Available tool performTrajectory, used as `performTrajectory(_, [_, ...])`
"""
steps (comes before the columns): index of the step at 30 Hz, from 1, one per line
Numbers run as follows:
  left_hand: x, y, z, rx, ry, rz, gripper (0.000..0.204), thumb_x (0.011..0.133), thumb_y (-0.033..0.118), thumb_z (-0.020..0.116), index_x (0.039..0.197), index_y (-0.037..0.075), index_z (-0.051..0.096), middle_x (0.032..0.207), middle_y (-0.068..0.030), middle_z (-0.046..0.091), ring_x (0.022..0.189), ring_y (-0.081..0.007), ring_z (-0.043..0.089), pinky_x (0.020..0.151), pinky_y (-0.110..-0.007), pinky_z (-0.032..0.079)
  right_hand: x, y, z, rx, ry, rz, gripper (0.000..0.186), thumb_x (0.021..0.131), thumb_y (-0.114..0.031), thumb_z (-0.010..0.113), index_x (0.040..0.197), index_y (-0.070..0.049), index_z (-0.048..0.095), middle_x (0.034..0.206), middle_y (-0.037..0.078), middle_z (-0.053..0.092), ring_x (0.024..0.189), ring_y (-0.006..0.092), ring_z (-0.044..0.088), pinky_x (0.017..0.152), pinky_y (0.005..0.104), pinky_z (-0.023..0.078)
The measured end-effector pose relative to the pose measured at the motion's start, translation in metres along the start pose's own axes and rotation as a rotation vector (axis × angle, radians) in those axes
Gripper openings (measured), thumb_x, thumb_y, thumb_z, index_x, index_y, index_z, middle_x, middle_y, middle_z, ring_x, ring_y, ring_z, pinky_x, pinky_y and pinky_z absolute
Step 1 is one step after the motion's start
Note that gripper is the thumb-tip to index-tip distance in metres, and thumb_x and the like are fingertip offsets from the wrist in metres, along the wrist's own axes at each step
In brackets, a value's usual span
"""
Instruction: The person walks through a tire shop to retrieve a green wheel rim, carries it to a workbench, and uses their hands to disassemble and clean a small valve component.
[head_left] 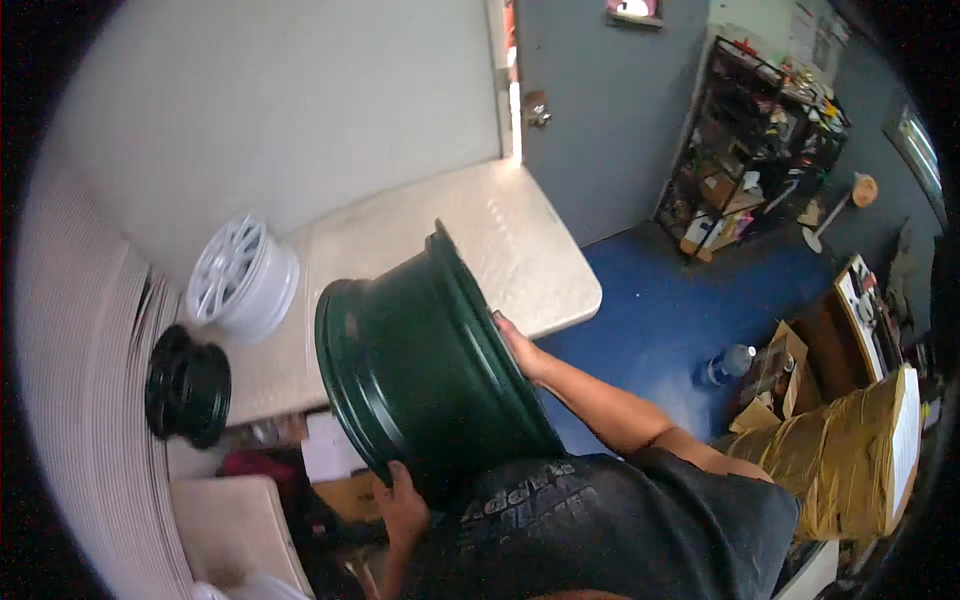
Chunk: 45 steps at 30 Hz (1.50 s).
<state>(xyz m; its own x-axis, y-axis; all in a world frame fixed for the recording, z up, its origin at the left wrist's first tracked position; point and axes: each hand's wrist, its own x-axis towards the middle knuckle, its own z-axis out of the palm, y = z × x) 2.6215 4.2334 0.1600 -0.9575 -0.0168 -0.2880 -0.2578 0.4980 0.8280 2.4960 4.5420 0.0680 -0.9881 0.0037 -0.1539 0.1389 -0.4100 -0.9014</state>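
A large dark green wheel rim is held up sideways against my body, over the near side of the white table. My left hand grips its lower left edge, with fingers partly hidden by the rim. On the opposite side, my right hand clasps the other flange, its fingers curled behind the edge. Farther left on the tabletop stands a white spoked wheel rim. Beside that one is a smaller black wheel rim. Neither of these two is touched by my hands.
A grey door stands beyond the table's right end. Cluttered black shelves are at the far right. On the blue floor are a water bottle, a cardboard box and a tape-wrapped roll. Ribbed blinds line the left.
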Motion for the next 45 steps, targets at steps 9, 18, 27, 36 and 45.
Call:
performTrajectory(9, [0.122,0.136,0.016,-0.152,0.002,0.082,0.05,0.101,0.038,0.043,0.127,-0.004,0.05,0.119,-0.0227,0.059,0.108,-0.036,0.056,0.095,-0.042,0.042,0.128,-0.064,-0.038,0.066,-0.104,0.116,0.081,0.095,-0.067,0.027,0.149,-0.008,0.032,0.151,0.015,0.034,0.138,0.031,0.034,0.112,0.0406,0.028])
performTrajectory(18, [0.218,0.23,0.077,-0.216,0.168,-0.08,0.039,0.1,0.033,0.05,0.117,-0.001,0.055,0.1,-0.0101,0.064,0.087,-0.0201,0.059,0.081,-0.032,0.045,0.256,-0.096,-0.107,-0.008,-0.156,0.176,0.077,0.096,-0.065,0.026,0.15,-0.01,0.029,0.15,0.016,0.035,0.136,0.0291,0.035,0.111,0.04,0.029])
performTrajectory(27, [0.27,0.277,0.121,-0.62,0.398,-0.083,0.046,0.097,0.032,0.056,0.128,-0.002,0.051,0.113,-0.011,0.061,0.1,-0.0211,0.06,0.086,-0.036,0.049,0.483,-0.286,-0.37,-0.579,0.738,-0.271,0.064,0.089,-0.036,0.065,0.135,0.002,0.042,0.121,0.019,0.058,0.101,0.0282,0.061,0.09,0.0411,0.048])
performTrajectory(36, [0.309,0.302,0.115,-0.686,0.423,-0.073,0.039,0.098,0.032,0.054,0.118,-0.001,0.057,0.099,-0.0065,0.066,0.083,-0.0141,0.061,0.074,-0.029,0.049,0.596,-0.286,-0.538,-0.536,0.487,-0.523,0.042,0.089,-0.023,0.063,0.126,-0.007,0.053,0.114,0.007,0.06,0.087,0.0154,0.058,0.068,0.0307,0.047])
performTrajectory(45, [0.298,0.292,0.119,-0.727,0.383,-0.023,0.035,0.1,0.032,0.051,0.118,0.003,0.059,0.095,-0.0048,0.067,0.078,-0.0125,0.061,0.072,-0.03,0.05,0.602,-0.271,-0.488,-0.531,0.445,-0.412,0.039,0.093,-0.024,0.058,0.126,-0.006,0.046,0.108,0.009,0.059,0.091,0.0181,0.056,0.077,0.0316,0.046])
